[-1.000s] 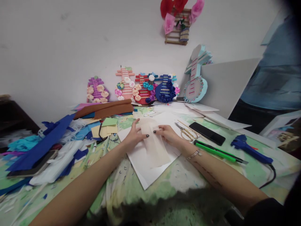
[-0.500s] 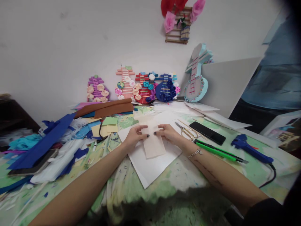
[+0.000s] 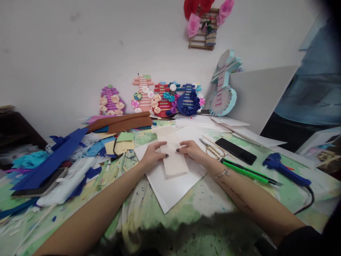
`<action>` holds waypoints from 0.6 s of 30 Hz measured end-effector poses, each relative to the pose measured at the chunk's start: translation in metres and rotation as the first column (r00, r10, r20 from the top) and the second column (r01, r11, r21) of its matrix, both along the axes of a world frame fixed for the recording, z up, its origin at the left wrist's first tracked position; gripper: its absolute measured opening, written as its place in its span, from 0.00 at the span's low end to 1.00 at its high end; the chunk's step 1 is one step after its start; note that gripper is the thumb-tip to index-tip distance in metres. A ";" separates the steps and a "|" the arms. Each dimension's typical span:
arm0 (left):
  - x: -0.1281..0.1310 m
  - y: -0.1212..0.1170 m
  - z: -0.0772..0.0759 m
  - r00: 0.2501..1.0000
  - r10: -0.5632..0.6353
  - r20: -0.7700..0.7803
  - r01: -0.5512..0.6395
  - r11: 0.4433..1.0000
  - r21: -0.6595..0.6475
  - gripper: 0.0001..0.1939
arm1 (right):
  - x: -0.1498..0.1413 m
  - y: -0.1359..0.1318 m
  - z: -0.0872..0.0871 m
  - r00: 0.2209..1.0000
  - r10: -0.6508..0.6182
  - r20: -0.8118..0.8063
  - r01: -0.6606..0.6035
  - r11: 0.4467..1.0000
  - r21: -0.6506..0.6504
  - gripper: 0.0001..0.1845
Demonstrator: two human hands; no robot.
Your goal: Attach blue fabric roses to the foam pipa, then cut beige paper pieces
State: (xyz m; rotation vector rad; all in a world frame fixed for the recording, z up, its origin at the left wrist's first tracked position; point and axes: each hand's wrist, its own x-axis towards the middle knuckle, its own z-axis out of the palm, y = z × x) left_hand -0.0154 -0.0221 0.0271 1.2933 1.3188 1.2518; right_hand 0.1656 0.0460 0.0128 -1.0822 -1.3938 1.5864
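A cream strip of paper (image 3: pixel 174 166), probably crepe, lies lengthwise in front of me over a white sheet (image 3: pixel 167 197). My left hand (image 3: pixel 154 154) pinches its left edge between thumb and fingers. On the opposite edge my right hand (image 3: pixel 190 151) has a similar pinch, with the thumb on top of the paper. The strip's far end reaches beyond both hands, and its near end rests above the white sheet. Gold-handled scissors (image 3: pixel 213 148) lie just right of my right hand.
To the right lie a black phone (image 3: pixel 236 151), a green utility knife (image 3: pixel 247 171) and a blue glue gun (image 3: pixel 286 169) with a cord. Coloured paper scraps and a blue strip (image 3: pixel 53 160) crowd the left. Decorated paper instruments (image 3: pixel 162 99) lean against the wall.
Both hands keep their hold on the cream strip with hardly any movement. The whole view has shifted very slightly.
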 end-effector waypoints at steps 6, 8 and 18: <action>-0.001 0.001 0.000 0.998 -0.034 -0.052 0.035 0.999 0.016 0.41 | 0.003 0.005 -0.003 0.998 0.055 0.006 -0.055 0.998 0.027 0.17; -0.002 0.001 0.000 0.997 -0.040 -0.072 0.042 0.999 0.019 0.44 | 0.004 0.005 -0.002 0.998 0.059 0.012 -0.059 0.998 0.032 0.16; -0.006 0.005 -0.006 0.991 -0.045 -0.124 0.051 0.998 0.048 0.44 | 0.004 0.006 -0.003 0.999 0.040 0.033 -0.042 0.997 0.068 0.16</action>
